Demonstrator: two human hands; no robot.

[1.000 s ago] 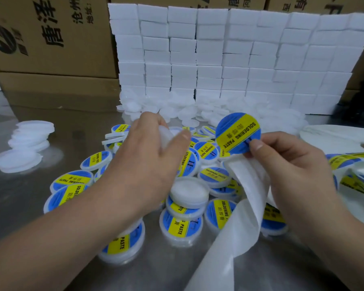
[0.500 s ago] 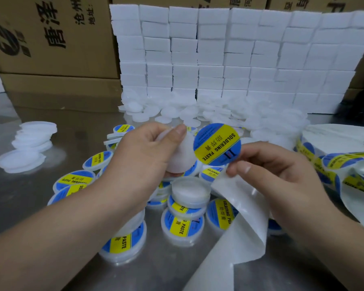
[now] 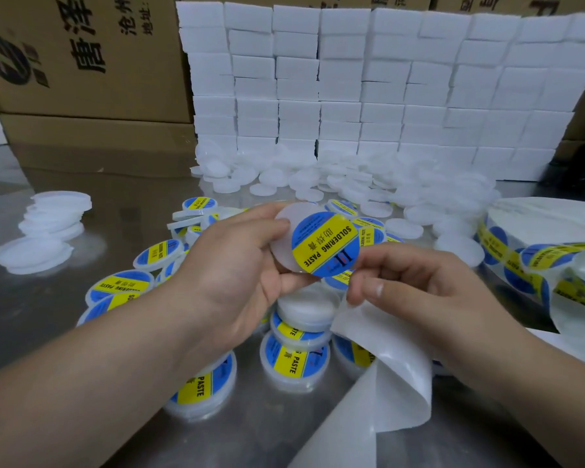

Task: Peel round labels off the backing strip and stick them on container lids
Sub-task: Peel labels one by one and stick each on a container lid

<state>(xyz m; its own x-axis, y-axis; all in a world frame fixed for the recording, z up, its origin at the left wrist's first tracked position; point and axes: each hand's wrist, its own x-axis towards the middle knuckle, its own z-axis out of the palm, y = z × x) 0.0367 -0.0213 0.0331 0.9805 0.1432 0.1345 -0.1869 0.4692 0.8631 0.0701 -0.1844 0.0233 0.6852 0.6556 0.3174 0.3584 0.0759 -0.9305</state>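
Steel counter point(image 3: 31, 315), backed by cardboard boxes point(image 3: 81, 79) and a wall of white blocks point(image 3: 385, 96); blank lids point(image 3: 318, 180) heaped at its foot; labelled lids point(image 3: 294, 363) clustered mid-counter, below the hands. Left hand point(image 3: 230, 275) holds one lid point(image 3: 282, 255) above the cluster, fingers point(image 3: 257, 231) curled round its left edge, face toward the camera. Round blue-and-yellow label point(image 3: 325, 244) lies across that lid's face, offset right, overhanging the rim; stuck or not, cannot tell. Right hand point(image 3: 436, 298) pinches the label's lower right edge between thumb and forefinger. Strip point(image 3: 385, 383) curls down from under the right hand toward the near edge; label roll point(image 3: 537, 224) at far right.
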